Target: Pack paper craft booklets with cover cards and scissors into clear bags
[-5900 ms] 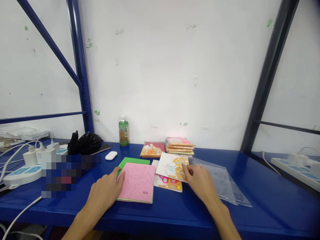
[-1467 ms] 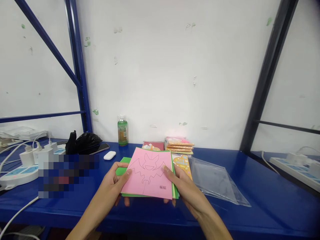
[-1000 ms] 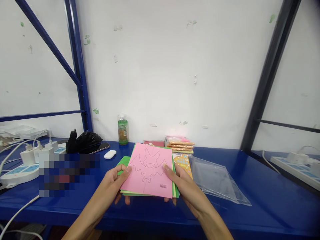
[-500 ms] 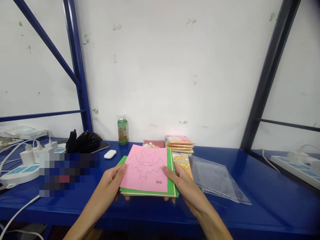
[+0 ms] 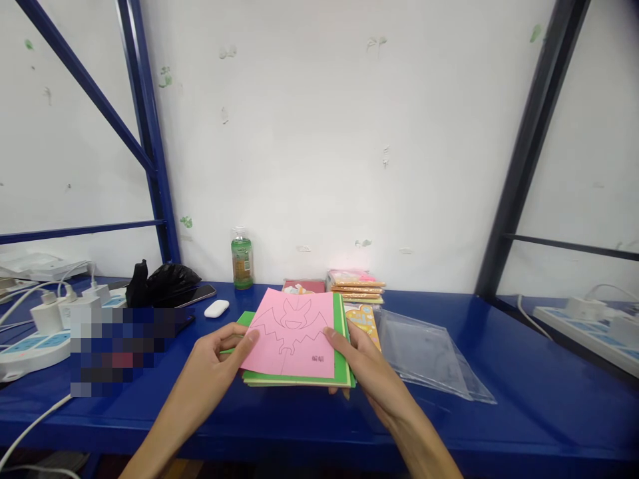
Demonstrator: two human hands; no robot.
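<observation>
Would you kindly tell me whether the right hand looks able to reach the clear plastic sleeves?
Probably yes: the plastic sleeves lie to the right of the right hand with nothing visible between, though its fingers would first need to release the paper stack.

Wall (image 5: 309,146): white, scuffed, with green smudges and small chipped spots. Table (image 5: 429,426): blue top, slightly glossy, set near the wall. Left frame (image 5: 150,133): blue metal upright, diagonal brace and crossbar. Right post (image 5: 529,153): dark, leaning in view, with a thin horizontal bar. Light: pale, fairly even. Floor: too dark to read.
</observation>
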